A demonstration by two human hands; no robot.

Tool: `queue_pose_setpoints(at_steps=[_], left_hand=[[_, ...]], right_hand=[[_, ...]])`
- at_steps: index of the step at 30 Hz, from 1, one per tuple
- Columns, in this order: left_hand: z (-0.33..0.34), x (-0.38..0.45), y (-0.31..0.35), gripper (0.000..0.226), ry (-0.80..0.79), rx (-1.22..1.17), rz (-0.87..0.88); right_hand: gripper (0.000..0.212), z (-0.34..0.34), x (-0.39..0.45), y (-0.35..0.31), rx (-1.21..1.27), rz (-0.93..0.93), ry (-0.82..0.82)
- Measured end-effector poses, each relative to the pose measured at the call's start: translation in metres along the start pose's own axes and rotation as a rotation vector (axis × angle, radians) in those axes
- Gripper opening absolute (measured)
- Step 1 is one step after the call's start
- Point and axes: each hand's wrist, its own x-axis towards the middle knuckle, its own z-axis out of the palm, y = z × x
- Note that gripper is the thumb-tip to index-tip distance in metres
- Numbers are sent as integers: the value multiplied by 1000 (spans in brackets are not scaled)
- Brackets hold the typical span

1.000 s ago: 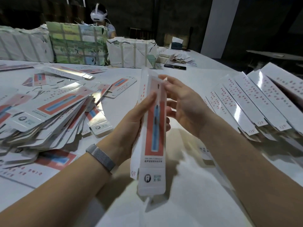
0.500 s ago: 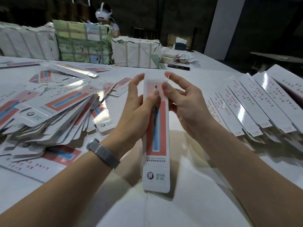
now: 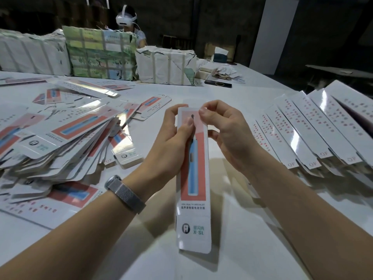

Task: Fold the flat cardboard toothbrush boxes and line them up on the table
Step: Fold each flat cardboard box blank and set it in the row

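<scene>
I hold one long white toothbrush box (image 3: 193, 199) upright in front of me, its red panel with a blue toothbrush facing me. My left hand (image 3: 173, 136) grips its upper left edge, thumb on the front. My right hand (image 3: 224, 134) pinches the top right corner with curled fingers. A messy heap of flat boxes (image 3: 58, 142) lies at the left. Folded boxes (image 3: 314, 128) lie side by side in a row at the right, text side up.
Wrapped paper bundles (image 3: 101, 55) stand along the far side of the white table (image 3: 242, 249). A person with a white headset (image 3: 126, 17) sits behind them. A dark phone (image 3: 218, 83) and loose papers lie at the far centre-right.
The box has turned from edge-on to face me squarely. Both hands have closed on its top end, and my right fingers have curled onto the top corner.
</scene>
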Motion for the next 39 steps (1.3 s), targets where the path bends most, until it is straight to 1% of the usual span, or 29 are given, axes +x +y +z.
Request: queue_pose_setpoints(at_steps=[2,5,7,8,11,12,15,19,22,26,30,32,35,39], left_hand=[[1,-1,-1,24,-30,-9,-7],[0,-2,-2,41,-44,-54,-13],[0,-1,-3,50,-54,-54,-33],[0,-2,-3,52,-56,-50,-49],[2,-3,-4,53,-77,6,-79],[3,-4,-3,54,-90,32,-85],[4,-5,-2,49,-100,61,-101],[2,-5,-1,34,-88,38,-79],[1,-3,-1,24,-82,35,-17],[1,-1,1,26,-72,36,25],[1,-2,3,27,-77,76,60],[1,-3,3,26,-94,105,66],[2,-4,3,18,-123,116,63],[2,-4,4,17,-137,63,33]], right_hand=[[14,-2,1,2,71,-38,16],[30,-6,2,3,156,-78,4],[36,-9,3,3,148,-68,-7],[36,-10,3,2,117,-56,-11],[17,-14,4,-3,57,-31,-21],[15,-14,3,-4,67,-22,-14],[24,-14,3,-7,106,-4,-16],[13,-11,2,-6,201,68,-1],[14,-8,0,-8,244,93,-5],[34,-7,-2,-10,365,196,-32],[39,-8,0,-8,447,291,-90],[36,-9,0,-8,459,335,-109],[28,-13,1,-8,430,376,-96],[23,-11,1,-8,380,317,-43]])
